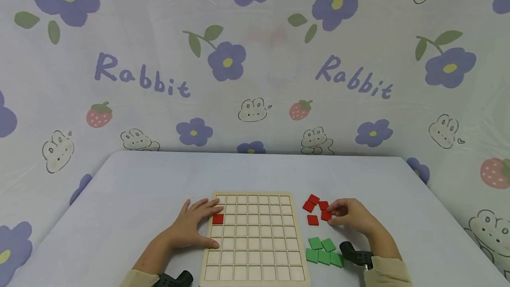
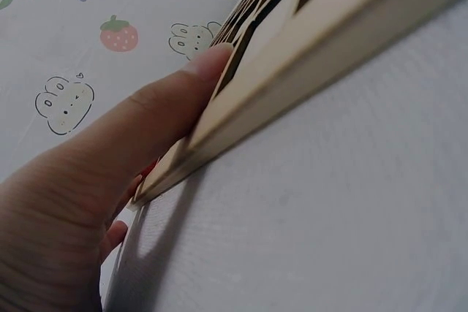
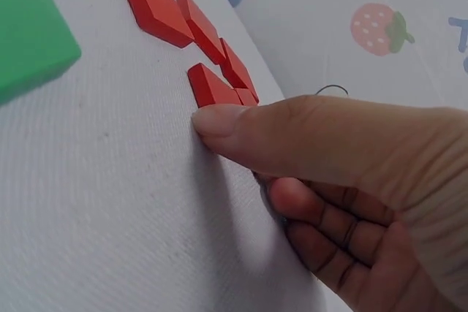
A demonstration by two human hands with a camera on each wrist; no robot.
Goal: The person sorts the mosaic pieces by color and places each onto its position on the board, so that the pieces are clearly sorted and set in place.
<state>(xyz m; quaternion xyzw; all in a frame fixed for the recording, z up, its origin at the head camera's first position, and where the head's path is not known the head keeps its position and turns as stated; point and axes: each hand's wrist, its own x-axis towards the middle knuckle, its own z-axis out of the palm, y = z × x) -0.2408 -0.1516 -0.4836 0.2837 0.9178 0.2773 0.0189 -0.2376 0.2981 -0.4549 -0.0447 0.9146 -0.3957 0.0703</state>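
A wooden grid board (image 1: 255, 236) lies on the table, a red square tile (image 1: 218, 219) set in a cell of its left column. My left hand (image 1: 189, 225) rests on the board's left edge, thumb and fingers spread to either side of that tile. In the left wrist view, the thumb (image 2: 164, 104) lies on the board's frame (image 2: 292, 82). Right of the board, my right hand (image 1: 352, 217) pinches a loose red square tile (image 1: 326, 215) between thumb and fingers. In the right wrist view the thumb (image 3: 292, 137) covers part of this tile (image 3: 210, 87).
Several other loose red tiles (image 1: 313, 220) lie beside the held one. Nearer the front is a group of several green square tiles (image 1: 324, 257), close to the right wrist's black camera (image 1: 356, 255). A patterned cloth (image 1: 255, 79) hangs behind the white table (image 1: 159, 180).
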